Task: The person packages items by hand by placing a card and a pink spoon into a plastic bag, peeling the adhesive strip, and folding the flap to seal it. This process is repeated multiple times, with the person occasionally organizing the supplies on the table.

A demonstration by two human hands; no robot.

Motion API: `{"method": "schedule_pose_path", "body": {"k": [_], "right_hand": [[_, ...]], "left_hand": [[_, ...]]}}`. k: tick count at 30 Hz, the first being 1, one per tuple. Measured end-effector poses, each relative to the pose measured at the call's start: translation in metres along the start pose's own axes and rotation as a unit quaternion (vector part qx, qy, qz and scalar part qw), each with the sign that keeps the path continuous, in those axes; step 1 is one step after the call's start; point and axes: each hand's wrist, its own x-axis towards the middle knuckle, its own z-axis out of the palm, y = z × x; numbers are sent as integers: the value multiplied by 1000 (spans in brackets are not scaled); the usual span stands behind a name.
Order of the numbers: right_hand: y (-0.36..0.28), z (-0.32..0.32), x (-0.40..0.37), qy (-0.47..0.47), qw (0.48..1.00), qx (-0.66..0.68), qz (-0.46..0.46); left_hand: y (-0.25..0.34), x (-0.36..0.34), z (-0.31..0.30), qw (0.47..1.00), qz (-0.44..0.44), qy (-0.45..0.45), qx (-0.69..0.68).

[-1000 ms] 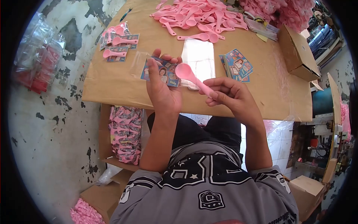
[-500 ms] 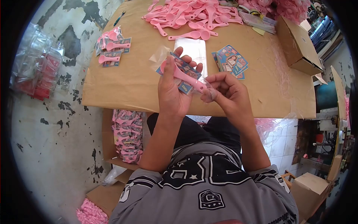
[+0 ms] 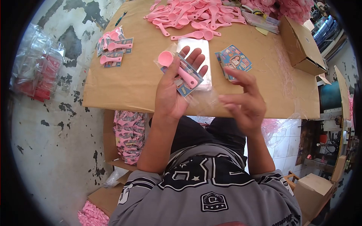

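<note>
On the palm of my left hand (image 3: 175,88) lies a pink spoon (image 3: 184,76) with a blue printed card in a clear bag, the thumb pressing on it. The bag's open end hangs toward the lower right. My right hand (image 3: 245,101), slightly blurred, is raised to the right of the bag with its fingers apart and nothing visible in them. A stack of clear bags (image 3: 206,77) lies behind my left hand. Blue cards (image 3: 235,58) sit just beyond my right hand.
Many loose pink spoons (image 3: 184,15) cover the table's far side. Packed spoons (image 3: 117,46) and a pen (image 3: 120,19) lie at the left. A cardboard box (image 3: 301,45) stands at the right. Below the table's left edge, a box holds packed spoons (image 3: 129,137).
My right hand has let go of the bag's end and moved right, its fingers spreading. The spoon and bag now lie more exposed on my left palm.
</note>
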Motion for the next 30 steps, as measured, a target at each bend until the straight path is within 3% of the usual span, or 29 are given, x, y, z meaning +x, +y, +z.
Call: {"method": "schedule_pose_path", "body": {"k": [1,4,8,12,13,16,20,23,26,28,30], "right_hand": [[0,-4,1,24,999,37,20],[-5,-6,16,22,988,-149,21],[-9,14,35,-52,958,-267,-89],[-6,21,41,-55,975,-181,-114],[-7,18,44,-47,985,-132,-101],[-6,8,41,-24,999,16,-21],[-19,5,39,22,981,76,179],[-11,10,32,-8,960,124,252],[-8,15,24,72,930,194,303],[0,12,25,113,974,26,196],[8,7,27,128,980,-120,91]], "left_hand": [[5,-1,0,1000,-7,-7,-4],[8,-4,1,998,-45,-34,-9],[1,-8,6,993,-103,-53,14],[1,-15,6,989,-123,-74,22],[7,-14,1,988,-136,-60,40],[11,-13,4,997,-21,-17,73],[13,-18,9,963,-6,-146,225],[-2,-21,11,948,0,-95,305],[-8,-21,12,934,15,-29,355],[-13,-21,11,924,42,-9,379],[-16,-25,21,909,58,-2,413]]}}
